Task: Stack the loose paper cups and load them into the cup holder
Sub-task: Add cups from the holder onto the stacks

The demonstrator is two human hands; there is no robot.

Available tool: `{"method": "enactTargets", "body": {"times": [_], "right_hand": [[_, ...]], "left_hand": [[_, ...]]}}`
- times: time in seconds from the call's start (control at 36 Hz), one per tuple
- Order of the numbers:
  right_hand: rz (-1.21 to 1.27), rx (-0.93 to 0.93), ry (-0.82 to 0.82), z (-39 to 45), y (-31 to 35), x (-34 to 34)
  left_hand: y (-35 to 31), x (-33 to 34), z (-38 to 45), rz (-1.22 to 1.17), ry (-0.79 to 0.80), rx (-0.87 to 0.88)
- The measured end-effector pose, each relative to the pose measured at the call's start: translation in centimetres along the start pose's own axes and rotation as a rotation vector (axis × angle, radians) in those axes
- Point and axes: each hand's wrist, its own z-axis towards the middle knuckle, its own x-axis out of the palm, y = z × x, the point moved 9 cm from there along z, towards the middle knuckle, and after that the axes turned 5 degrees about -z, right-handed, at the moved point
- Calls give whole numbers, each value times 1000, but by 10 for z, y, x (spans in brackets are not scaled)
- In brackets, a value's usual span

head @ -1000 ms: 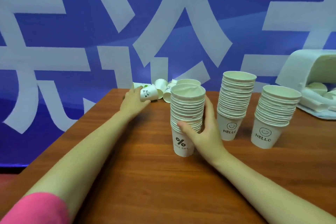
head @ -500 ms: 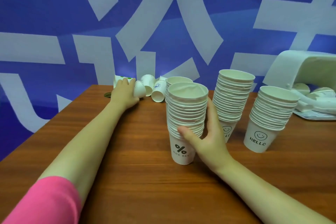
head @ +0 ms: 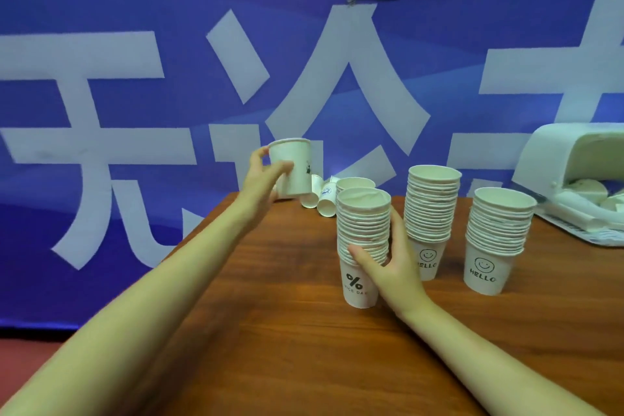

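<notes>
Left hand (head: 266, 176) raised above the far table edge, fingers and thumb curled round 1 upright paper cup (head: 293, 167). Right hand (head: 393, 263) wraps the near stack (head: 363, 243), thumb on its front, fingers behind; bottom cup marked "%". 2 more stacks, middle stack (head: 430, 216) and right stack (head: 496, 236), stand on the wooden table (head: 304, 348), both marked "HELLO". Loose cups (head: 320, 197) lie tipped at the far edge. White cup holder (head: 570, 152) far right, cups inside.

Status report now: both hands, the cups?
Left hand holds single cup in air. Right hand grips percent-sign stack. Path to stack clear.
</notes>
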Motion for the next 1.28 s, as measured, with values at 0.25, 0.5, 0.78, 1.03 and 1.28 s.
{"method": "enactTargets", "body": {"times": [0.25,0.5,0.78,1.03,1.28], "right_hand": [[-35,47,75,-10,-3,3],[-71,28,157,-13,7,4],[-17,78,197,-13,-4,10],[57,87,224,-13,-2,17],[83,134,258,-16,-7,24]], "left_hand": [[-66,58,-64,-13,149,311],[-48,67,-87,151,144,368],[-42,63,-88,49,114,401],[-38,61,-88,71,149,432],[11,56,-95,189,248,322]]}}
